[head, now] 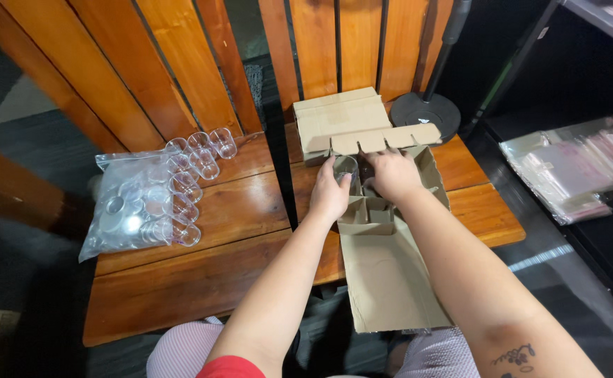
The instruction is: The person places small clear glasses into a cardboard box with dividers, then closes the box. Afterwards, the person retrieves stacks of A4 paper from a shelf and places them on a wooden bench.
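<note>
Looking down from head height, two bare forearms reach out over a slatted wooden table of warm reddish-brown planks with dark gaps between them. An open cardboard box lies across the table's right half, its plain brown flaps spread flat; one long flap hangs toward the person's lap, another notched flap stands at the far side. Inside, cardboard dividers form small square compartments.

The left hand is curled around a small clear glass, fingers closed on its side, holding it at the far compartments of the box. The right hand sits just beside it, fingers bent down into the same part of the box, touching the cardboard; whether it grips anything cannot be told (its fingertips are hidden).

On the table's left half, well apart from the box, lies a crinkled clear plastic bag with round silvery lids inside. Just beside and partly under it, a double row of more small clear glasses runs toward the far edge, smooth and shiny.

Beyond the table stands a round black stand base on a dark floor.
</note>
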